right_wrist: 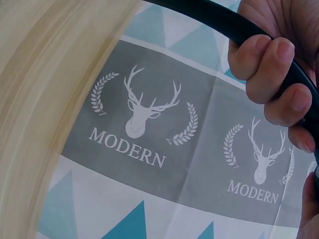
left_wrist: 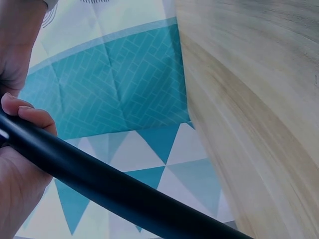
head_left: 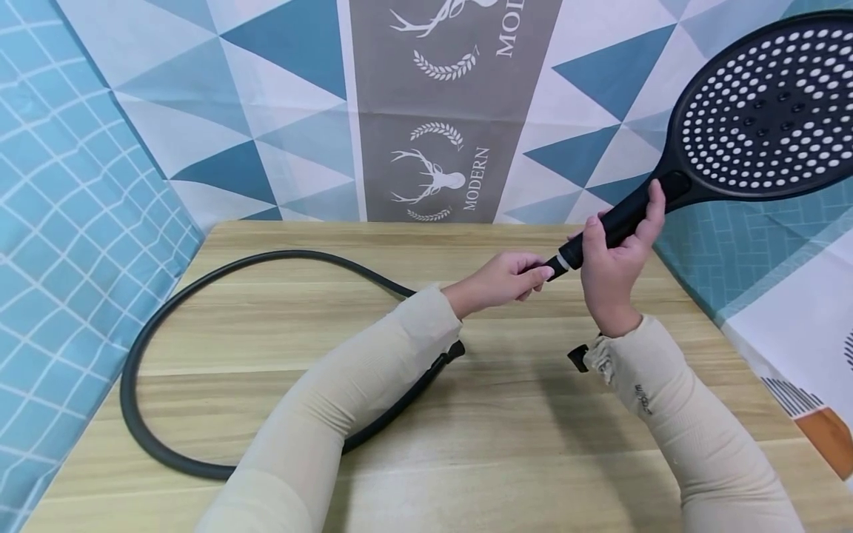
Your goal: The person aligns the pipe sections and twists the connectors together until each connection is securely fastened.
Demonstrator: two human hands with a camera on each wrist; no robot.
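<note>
A black hand shower head [head_left: 766,118] with a round face of many pale nozzles is held up tilted at the right in the head view. My right hand [head_left: 616,266] grips its handle, one finger extended along it. My left hand [head_left: 500,281] holds the black shower hose [head_left: 133,377] at its upper end, right at the handle's base, where a pale ring shows. In the right wrist view, curled fingers [right_wrist: 269,74] of the left hand wrap round the hose. The hose [left_wrist: 109,181] crosses the left wrist view below the hand.
The hose loops over the wooden table [head_left: 493,459] on the left, and its other end fitting [head_left: 456,350] lies near the left forearm. Patterned sheets [head_left: 286,111] stand behind and at both sides. A small black piece [head_left: 578,358] shows by the right cuff.
</note>
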